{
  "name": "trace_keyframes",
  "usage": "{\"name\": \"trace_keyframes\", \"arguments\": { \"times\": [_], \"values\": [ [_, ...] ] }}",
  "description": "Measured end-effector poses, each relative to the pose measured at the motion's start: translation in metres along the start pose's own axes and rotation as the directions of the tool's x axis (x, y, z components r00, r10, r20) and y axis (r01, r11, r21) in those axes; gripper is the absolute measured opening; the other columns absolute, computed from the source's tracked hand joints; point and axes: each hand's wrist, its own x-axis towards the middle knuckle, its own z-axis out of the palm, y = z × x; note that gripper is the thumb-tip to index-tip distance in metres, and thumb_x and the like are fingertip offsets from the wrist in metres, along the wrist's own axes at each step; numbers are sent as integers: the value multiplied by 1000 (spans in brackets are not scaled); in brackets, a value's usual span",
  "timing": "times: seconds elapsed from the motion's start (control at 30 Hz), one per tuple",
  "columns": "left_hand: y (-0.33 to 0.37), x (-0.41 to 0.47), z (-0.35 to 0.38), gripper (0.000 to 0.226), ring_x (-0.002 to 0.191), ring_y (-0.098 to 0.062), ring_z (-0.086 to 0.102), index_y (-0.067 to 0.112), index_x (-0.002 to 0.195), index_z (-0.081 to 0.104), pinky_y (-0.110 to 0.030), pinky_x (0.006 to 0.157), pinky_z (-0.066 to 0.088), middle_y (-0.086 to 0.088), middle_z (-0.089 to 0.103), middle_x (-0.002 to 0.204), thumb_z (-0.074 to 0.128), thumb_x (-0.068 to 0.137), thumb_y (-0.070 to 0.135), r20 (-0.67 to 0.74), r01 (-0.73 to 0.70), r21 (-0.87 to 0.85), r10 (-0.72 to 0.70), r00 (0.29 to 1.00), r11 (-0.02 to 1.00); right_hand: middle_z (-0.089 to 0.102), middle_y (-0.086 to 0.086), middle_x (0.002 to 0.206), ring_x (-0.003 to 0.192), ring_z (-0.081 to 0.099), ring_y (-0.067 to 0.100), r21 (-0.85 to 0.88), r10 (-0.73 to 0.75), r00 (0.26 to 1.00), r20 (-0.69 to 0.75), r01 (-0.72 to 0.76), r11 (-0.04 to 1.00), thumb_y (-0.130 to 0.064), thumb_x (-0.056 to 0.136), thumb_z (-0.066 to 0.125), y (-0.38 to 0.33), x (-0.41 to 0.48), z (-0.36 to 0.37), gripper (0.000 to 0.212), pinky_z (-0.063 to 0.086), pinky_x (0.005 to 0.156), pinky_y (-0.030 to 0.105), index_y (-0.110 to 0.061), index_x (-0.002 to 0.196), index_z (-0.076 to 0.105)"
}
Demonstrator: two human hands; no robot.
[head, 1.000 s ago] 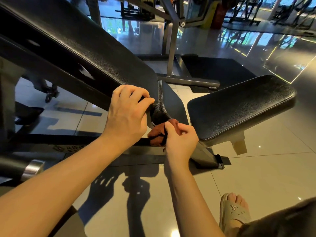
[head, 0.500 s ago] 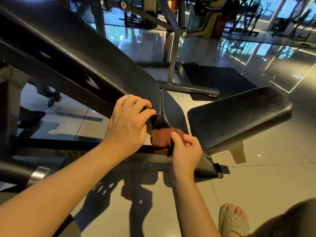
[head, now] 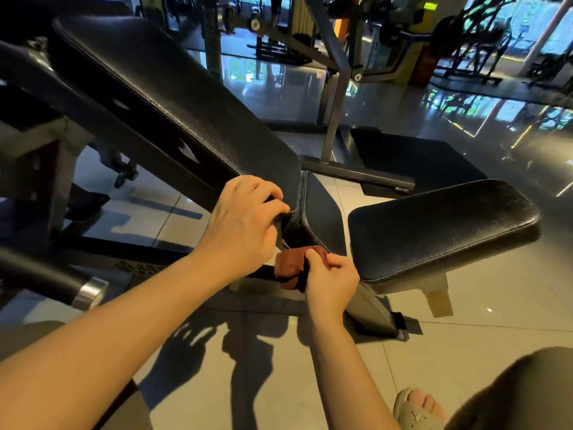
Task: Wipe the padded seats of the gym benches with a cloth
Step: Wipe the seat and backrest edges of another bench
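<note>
Grips with the left hand (head: 245,225) the lower end of a long black leather-grain padded backrest (head: 173,103), tilted up toward the left: fingers curled over the pad's edge, thumb tip beside the gap where backrest meets seat. Pinches in the right hand (head: 331,280) a bunched reddish-brown cloth (head: 290,263), thumb on top and fingers folded in, a dark fold of the cloth hanging under the palm. Holds that cloth against the near lower end of the narrow black padded seat (head: 322,209), just above the dark steel frame rail (head: 266,305) and right below the left hand, the two hands near but apart. Just to the right, a second, wider black padded surface (head: 440,231), roughly level, on a beige leg (head: 438,301), close beside the narrow seat; hard to tell whether touched by the right hand. At lower left, a black bar with a chrome end cap (head: 91,293), beyond the left forearm. At the lower right corner, toes in a pale beige slide sandal (head: 415,414) planted on the glossy grey tiled floor (head: 465,352), beside a dark clothed knee (head: 511,392). On the tiles under the arms, hard shadows of both hands. Farther back, a grey upright post (head: 333,119) on a flat foot, a black floor mat (head: 412,159), more machines, blurred, and bright windows mirrored in the floor.
</note>
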Motion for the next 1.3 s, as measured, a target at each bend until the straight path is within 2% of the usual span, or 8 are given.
{"name": "trace_keyframes", "arguments": {
  "times": [0.17,0.37,0.53,0.8,0.93,1.03,1.17,1.3],
  "values": [
    [11,-5,-11,32,125,-20,50,14,120,70,-40,110,38,-3,61,127,64,89,15,-24,10,-40,-11,1000,999,68,-7,92,84,69,8,100,-165,972,167,150,984,-24,86,79,-62,0,8,18,59,71,20,-19,100,67],
    [29,-14,-25,50,114,-2,54,28,140,58,-20,98,46,15,59,125,68,93,43,99,201,-286,-180,979,937,74,-2,94,89,70,11,175,-82,926,369,17,984,-32,94,69,-101,6,-6,16,55,70,23,-18,100,74],
    [39,-13,-38,67,112,4,58,33,146,53,-10,90,44,20,63,123,72,85,55,132,413,-452,-399,907,791,76,4,88,92,72,18,159,-1,836,549,-103,982,-27,95,65,-120,2,-5,19,52,72,27,-17,88,79],
    [62,-5,-58,34,90,3,66,39,110,73,-25,80,57,21,72,90,70,84,61,-8,533,-471,-607,794,703,77,5,87,93,71,22,148,-36,673,738,-110,983,-24,94,65,-141,-4,-11,23,56,82,34,-20,78,81],
    [71,3,-65,13,80,1,66,32,98,76,-18,69,52,16,71,82,69,93,42,-65,560,-488,-668,741,670,78,-5,96,103,72,16,49,-96,638,764,91,995,-19,97,63,-149,14,-15,19,56,81,30,-27,93,80],
    [70,10,-73,15,81,-9,68,19,88,74,-26,71,54,3,72,81,66,95,28,18,594,-623,-750,661,509,75,-5,105,98,70,9,45,-210,585,783,284,958,-25,94,70,-156,28,-32,21,52,81,24,-23,115,72],
    [76,8,-87,18,96,-28,72,11,96,74,-38,80,60,-9,75,91,57,96,15,251,533,-836,-769,588,135,79,4,98,96,75,20,-45,-54,351,935,267,963,-39,89,73,-161,29,-36,32,54,93,36,-12,106,76],
    [86,2,-95,26,95,-22,73,12,109,71,-34,77,59,-7,76,99,59,99,33,318,535,-844,-776,544,30,79,4,92,87,76,19,-62,-81,353,932,374,925,-36,88,75,-167,24,-26,25,59,85,31,-13,96,77]
  ]
}}
